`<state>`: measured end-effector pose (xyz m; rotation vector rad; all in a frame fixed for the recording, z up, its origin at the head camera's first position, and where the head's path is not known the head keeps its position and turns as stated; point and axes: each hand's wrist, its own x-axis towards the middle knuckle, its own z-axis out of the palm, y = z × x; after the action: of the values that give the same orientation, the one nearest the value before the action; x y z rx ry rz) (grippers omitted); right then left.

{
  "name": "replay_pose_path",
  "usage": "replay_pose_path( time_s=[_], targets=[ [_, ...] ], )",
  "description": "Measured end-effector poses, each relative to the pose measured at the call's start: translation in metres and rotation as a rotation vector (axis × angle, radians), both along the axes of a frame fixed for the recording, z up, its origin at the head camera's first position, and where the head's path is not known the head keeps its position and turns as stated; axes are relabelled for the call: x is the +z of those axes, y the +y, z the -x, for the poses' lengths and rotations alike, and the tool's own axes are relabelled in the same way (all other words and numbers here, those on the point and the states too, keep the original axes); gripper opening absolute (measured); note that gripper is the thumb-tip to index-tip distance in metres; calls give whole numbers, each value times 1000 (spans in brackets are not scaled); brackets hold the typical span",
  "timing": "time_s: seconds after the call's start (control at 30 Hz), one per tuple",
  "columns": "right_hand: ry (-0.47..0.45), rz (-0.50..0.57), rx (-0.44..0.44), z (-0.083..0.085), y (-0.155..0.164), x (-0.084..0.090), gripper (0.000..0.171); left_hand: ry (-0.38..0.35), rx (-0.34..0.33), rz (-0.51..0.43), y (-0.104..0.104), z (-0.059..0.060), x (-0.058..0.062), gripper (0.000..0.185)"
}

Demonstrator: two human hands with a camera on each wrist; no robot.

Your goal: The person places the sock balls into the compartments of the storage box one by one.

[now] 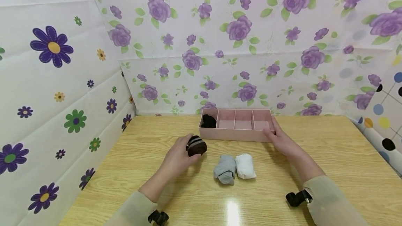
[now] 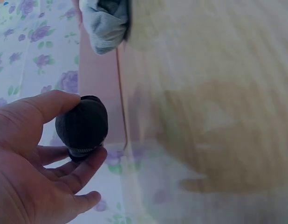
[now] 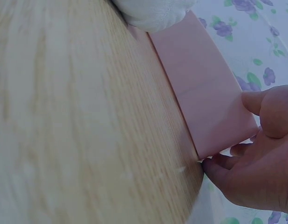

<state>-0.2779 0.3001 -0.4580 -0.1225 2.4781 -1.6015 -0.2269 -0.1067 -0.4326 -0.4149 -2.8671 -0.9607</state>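
Observation:
A rolled-up dark sock with grey stripes (image 1: pixel 197 146) is pinched between the thumb and fingers of my left hand (image 1: pixel 179 154). In the left wrist view the same dark sock (image 2: pixel 82 123) shows close up, its round end toward the camera. My right hand (image 1: pixel 284 140) grips the right end of a pink divided box (image 1: pixel 232 134), thumb on the front wall and fingers round the end. Inside the leftmost compartment lies a black bundle (image 1: pixel 208 121); the other compartments hold nothing. Nearer me, a rolled grey sock (image 1: pixel 225 170) and a rolled white sock (image 1: pixel 246 166) lie side by side.
The light wooden table (image 1: pixel 339 149) carries everything. A flowered cloth (image 1: pixel 220 44) hangs right behind the box, and another patterned sheet (image 1: pixel 62 97) stands along the left side. Each sleeve has a black mount near the wrist.

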Motion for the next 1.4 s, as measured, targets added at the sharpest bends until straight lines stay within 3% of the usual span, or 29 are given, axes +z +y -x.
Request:
replay_pose_path(
  time_s=[0.4,0.67,1.03,1.4],
  targets=[
    [-1,3,-1,-2,1,0,90,85,-51,-106,18,14,18,76],
    [-2,18,1,-2,1,1,92,93,-91,-88,35,30,30,83],
    [8,-5,-10,1,-2,3,92,117,-131,-102,55,60,35,76],
    [8,24,-9,-2,-2,4,92,76,-137,-90,74,84,32,82]
  ],
)
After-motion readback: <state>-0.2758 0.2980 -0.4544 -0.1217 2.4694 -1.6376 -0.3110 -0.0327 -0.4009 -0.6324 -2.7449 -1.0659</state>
